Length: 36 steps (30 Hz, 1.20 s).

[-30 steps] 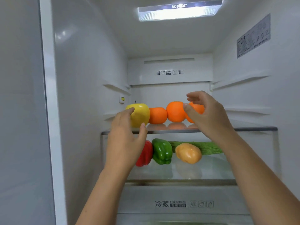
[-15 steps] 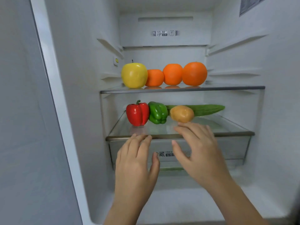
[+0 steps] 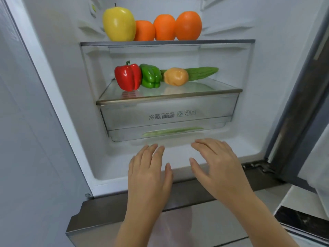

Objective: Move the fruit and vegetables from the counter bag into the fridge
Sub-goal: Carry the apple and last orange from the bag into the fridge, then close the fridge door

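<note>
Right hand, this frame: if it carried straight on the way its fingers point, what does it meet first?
Most likely the lower front edge of the clear drawer, just beyond the fingertips of the right hand. Depth is unclear; it might slide under it along the fridge floor instead.

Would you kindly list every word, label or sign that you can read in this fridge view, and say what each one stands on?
"冷藏": printed on the front of the clear drawer.
"FRESHBOX": small print just right of it, on the same front.
Dark strip of characters under "FRESHBOX": too blurred to read.
Three small boxed icons further right: signs, their shapes unclear.
Yellow-green sticker at upper left: too small to read.
</note>
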### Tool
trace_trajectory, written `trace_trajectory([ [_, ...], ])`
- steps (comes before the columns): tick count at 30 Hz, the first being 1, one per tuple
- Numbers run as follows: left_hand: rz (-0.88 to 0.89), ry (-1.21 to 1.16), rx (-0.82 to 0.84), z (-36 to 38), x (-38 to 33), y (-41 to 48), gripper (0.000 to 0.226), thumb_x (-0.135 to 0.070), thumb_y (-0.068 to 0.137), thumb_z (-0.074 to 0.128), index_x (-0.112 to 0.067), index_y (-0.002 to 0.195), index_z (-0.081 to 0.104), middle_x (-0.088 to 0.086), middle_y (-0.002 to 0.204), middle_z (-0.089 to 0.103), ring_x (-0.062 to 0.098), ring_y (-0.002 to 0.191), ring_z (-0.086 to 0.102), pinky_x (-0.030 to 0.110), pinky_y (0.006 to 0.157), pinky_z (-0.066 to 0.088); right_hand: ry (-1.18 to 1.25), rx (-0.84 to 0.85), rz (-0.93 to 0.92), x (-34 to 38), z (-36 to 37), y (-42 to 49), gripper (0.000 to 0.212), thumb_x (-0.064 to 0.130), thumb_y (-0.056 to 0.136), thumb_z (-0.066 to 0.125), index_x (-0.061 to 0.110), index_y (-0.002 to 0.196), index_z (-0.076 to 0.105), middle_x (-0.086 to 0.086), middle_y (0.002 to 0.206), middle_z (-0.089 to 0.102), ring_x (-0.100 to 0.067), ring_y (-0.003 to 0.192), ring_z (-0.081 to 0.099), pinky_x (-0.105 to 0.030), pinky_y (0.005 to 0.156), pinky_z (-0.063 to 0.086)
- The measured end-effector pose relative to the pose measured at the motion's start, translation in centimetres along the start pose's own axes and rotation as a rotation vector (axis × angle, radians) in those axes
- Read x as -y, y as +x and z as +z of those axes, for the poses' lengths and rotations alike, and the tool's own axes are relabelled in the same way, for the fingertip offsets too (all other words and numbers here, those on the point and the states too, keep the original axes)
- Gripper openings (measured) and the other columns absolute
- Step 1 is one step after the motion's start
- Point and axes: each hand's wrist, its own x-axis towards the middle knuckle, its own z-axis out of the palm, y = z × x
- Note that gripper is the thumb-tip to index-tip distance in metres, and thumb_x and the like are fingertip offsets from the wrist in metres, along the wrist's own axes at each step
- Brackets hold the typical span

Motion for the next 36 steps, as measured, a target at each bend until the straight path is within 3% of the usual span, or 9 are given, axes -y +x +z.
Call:
trace_trajectory([
  [4, 0.002, 0.002, 0.014, -0.8, -2.3, -2.3, 0.042, -0.027, 0.082, 0.043, -0.008, 0.117, 0.056, 0.011, 0.117, 0.061, 0.03, 0.115, 0.051, 0.049, 0.094, 0.043, 0.017, 0.017, 0.013, -0.3, -2.1, -3.0, 0.038, 0.031, 0.08, 0.047, 0.006, 0.101, 0.067, -0.007, 0.103, 0.068, -0.024, 0.097, 0.061, -0.043, 0.086, 0.048],
  [8, -0.026, 0.045, 0.024, -2.0, -5.8, -5.0, 0.043, -0.028, 0.083, 0.042, -0.006, 0.116, 0.058, 0.012, 0.116, 0.062, 0.032, 0.113, 0.054, 0.05, 0.094, 0.043, 0.06, 0.029, 0.014, -0.8, -4.7, -6.1, 0.038, 0.031, 0.081, 0.047, 0.005, 0.101, 0.067, -0.008, 0.101, 0.068, -0.023, 0.096, 0.061, -0.037, 0.087, 0.045],
  [12, -0.051, 0.07, 0.034, -2.9, -10.1, -8.7, 0.042, -0.026, 0.081, 0.044, -0.005, 0.114, 0.06, 0.012, 0.114, 0.062, 0.03, 0.111, 0.054, 0.045, 0.093, 0.042, 0.13, 0.044, 0.02, -1.3, -7.7, -9.6, 0.038, 0.031, 0.082, 0.047, 0.007, 0.104, 0.067, -0.007, 0.103, 0.067, -0.024, 0.097, 0.062, -0.049, 0.085, 0.049],
  [21, -0.055, 0.094, 0.137, -5.3, -18.5, -16.5, 0.039, -0.028, 0.082, 0.044, -0.007, 0.111, 0.061, 0.009, 0.111, 0.064, 0.028, 0.105, 0.058, 0.042, 0.089, 0.045, 0.098, 0.126, 0.032, -2.4, -14.3, -18.1, 0.04, 0.032, 0.082, 0.045, 0.006, 0.104, 0.066, -0.009, 0.103, 0.068, -0.027, 0.098, 0.062, -0.053, 0.086, 0.048],
  [31, 0.022, -0.025, 0.158, -9.1, -24.1, -20.7, 0.04, -0.027, 0.082, 0.044, -0.008, 0.111, 0.062, 0.008, 0.111, 0.064, 0.028, 0.106, 0.058, 0.043, 0.089, 0.047, 0.014, 0.14, 0.161, -1.3, -22.6, -24.5, 0.045, 0.036, 0.082, 0.043, 0.006, 0.108, 0.065, -0.009, 0.106, 0.067, -0.027, 0.1, 0.062, -0.052, 0.086, 0.049],
  [36, 0.076, -0.075, 0.199, -11.5, -26.0, -23.6, 0.04, -0.029, 0.081, 0.044, -0.009, 0.11, 0.063, 0.006, 0.108, 0.065, 0.024, 0.103, 0.059, 0.037, 0.091, 0.044, -0.028, 0.126, 0.24, 0.4, -26.6, -28.3, 0.045, 0.037, 0.084, 0.043, 0.006, 0.11, 0.064, -0.009, 0.107, 0.067, -0.026, 0.099, 0.061, -0.04, 0.089, 0.045],
])
